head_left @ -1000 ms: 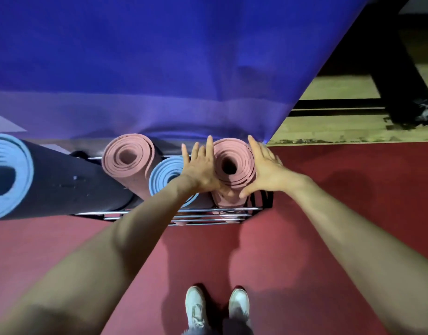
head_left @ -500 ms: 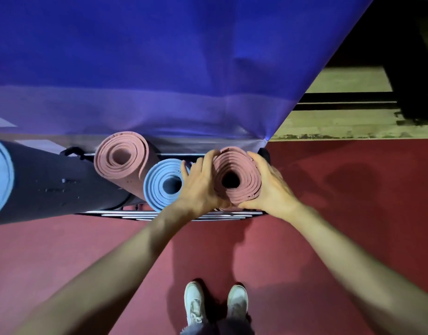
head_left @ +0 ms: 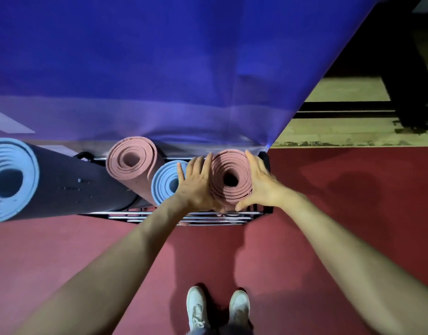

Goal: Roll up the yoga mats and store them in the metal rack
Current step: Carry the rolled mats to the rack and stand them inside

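A pink rolled mat (head_left: pixel 228 163) is standing on end at the 3 o'clock end of the metal rack (head_left: pixel 184 217). The left hand (head_left: pixel 196 184) and right hand (head_left: pixel 261 184) are cupping its sides with thumbs wrapping the near edge, probably to keep it tight and upright while seating it. A blue roll (head_left: pixel 165 182) is sitting just beside it at 9 o'clock.

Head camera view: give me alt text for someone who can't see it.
The left hand and right hand clasp an upright pink rolled yoga mat at the right end of a metal rack on a red floor. Another pink roll, a light blue roll and a larger dark mat with blue lining sit to its left, before a blue curtain.
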A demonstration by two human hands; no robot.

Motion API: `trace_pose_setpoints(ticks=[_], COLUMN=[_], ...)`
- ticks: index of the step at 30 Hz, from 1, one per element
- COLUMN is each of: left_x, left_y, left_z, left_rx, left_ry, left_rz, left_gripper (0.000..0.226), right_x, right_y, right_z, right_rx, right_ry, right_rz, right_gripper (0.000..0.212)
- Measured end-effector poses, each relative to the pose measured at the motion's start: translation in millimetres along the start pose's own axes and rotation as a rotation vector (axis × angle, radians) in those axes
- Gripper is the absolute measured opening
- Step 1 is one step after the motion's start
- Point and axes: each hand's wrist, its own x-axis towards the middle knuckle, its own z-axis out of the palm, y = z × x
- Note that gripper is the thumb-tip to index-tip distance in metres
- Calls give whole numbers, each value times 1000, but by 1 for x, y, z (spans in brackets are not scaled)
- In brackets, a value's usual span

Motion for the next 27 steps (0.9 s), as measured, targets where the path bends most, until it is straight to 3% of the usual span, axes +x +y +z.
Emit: trace_pose_setpoints(ticks=[3, 7, 17, 21, 27], left_x=[-9, -22, -14, -6, -3], left_y=[-24, -59, -80, -80, -77], left_z=[-6, -6, -7, -12, -26], left_rx=[163, 208, 327, 313, 254], left_ry=[-28, -13, 5, 60, 112], left_rz=[-67, -125, 6, 38, 73], left_gripper=[151, 156, 151, 141, 131], right_x=[5, 7, 26, 31, 19], right_y=[-10, -29, -50, -55, -54], right_z=[-3, -2, -1, 1, -6], right_rx=[-44, -193, -362, -374, -186], right_ry=[-8, 10, -72, 10, 171], right_rz=[14, -34, 27, 10, -20], right_gripper=[155, 155, 157, 143, 125])
